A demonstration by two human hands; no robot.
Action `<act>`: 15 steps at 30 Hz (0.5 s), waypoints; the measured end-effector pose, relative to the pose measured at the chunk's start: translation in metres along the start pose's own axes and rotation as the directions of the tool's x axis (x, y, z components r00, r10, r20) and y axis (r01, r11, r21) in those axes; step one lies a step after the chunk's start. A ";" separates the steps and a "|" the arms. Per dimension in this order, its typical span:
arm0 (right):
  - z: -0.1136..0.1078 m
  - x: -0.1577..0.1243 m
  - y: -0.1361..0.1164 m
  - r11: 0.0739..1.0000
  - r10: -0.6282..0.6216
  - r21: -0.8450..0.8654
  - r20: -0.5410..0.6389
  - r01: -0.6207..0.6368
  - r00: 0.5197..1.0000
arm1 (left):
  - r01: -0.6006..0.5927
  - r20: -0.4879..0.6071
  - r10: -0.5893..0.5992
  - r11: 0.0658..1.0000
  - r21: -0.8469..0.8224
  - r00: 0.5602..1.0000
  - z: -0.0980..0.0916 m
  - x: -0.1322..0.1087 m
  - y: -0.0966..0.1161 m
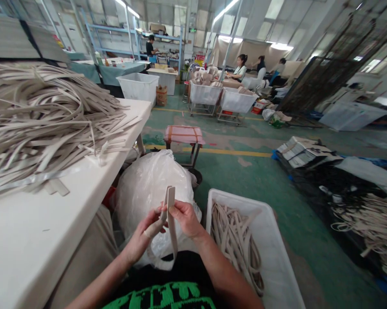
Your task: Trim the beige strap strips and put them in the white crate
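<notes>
A beige fabric strap (171, 195) is held up in front of my body, its two ends close together at the top and the rest hanging down in a loop. My left hand (145, 229) pinches one end, with the thumb and fingers closed around it. On the other end, my right hand (184, 216) grips with thumb and forefinger. Behind the hands bulges a large clear plastic bag (155, 180). To the right stands a white plastic bin (273, 240) with many similar straps (237, 236) lying in it.
On my left, a white table (68, 219) carries a big heap of beige straps (52, 116). A pink-topped stool (183, 134) stands ahead. More straps (370, 227) lie on dark sheeting at the right. Wheeled bins (206, 92) and several people sit farther back.
</notes>
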State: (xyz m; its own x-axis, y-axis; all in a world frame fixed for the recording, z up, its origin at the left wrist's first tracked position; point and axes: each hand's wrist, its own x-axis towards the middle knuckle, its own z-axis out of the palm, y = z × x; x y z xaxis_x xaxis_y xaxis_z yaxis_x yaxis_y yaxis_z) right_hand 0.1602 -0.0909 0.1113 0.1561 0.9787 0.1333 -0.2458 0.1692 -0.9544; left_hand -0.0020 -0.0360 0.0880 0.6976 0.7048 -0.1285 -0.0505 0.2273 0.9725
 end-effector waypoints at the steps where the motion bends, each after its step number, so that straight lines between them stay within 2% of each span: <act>1: 0.001 -0.001 0.000 1.000 -0.015 -0.022 0.004 0.015 1.000 | -0.021 -0.066 0.017 0.999 -0.049 0.998 -0.001 0.001 0.001; 3: 0.003 -0.003 -0.002 0.996 -0.054 -0.075 0.022 0.056 0.998 | -0.069 -0.175 0.056 0.995 -0.070 0.983 -0.003 0.003 0.007; 4: 0.005 -0.004 -0.002 0.991 -0.072 -0.109 0.044 0.077 0.996 | -0.081 -0.190 0.074 0.996 -0.030 0.979 -0.003 0.004 0.011; 7: 0.009 -0.005 -0.002 0.970 -0.087 -0.218 0.114 0.111 0.990 | -0.078 -0.096 0.090 0.989 0.124 0.991 -0.002 0.008 0.023; 10: 0.009 -0.007 0.000 0.952 -0.060 -0.289 0.133 0.097 0.989 | -0.055 -0.039 0.061 0.990 0.131 0.997 -0.002 0.011 0.025; 12: 0.005 -0.009 0.003 0.955 -0.034 -0.291 0.063 0.051 0.997 | -0.067 -0.108 0.075 0.995 0.078 0.991 -0.004 0.012 0.020; 15: -0.001 -0.009 0.005 0.975 0.019 -0.215 -0.184 -0.059 0.983 | -0.101 -0.260 0.114 0.993 0.060 0.959 -0.007 0.012 0.011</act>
State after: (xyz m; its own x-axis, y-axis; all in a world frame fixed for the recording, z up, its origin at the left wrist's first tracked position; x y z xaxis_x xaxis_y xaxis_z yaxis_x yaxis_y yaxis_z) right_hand 0.1587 -0.0985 0.1049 0.3249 0.9436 0.0642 -0.0431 0.0826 -0.9957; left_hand 0.0012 -0.0202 0.0958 0.4777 0.8762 -0.0633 -0.0779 0.1140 0.9904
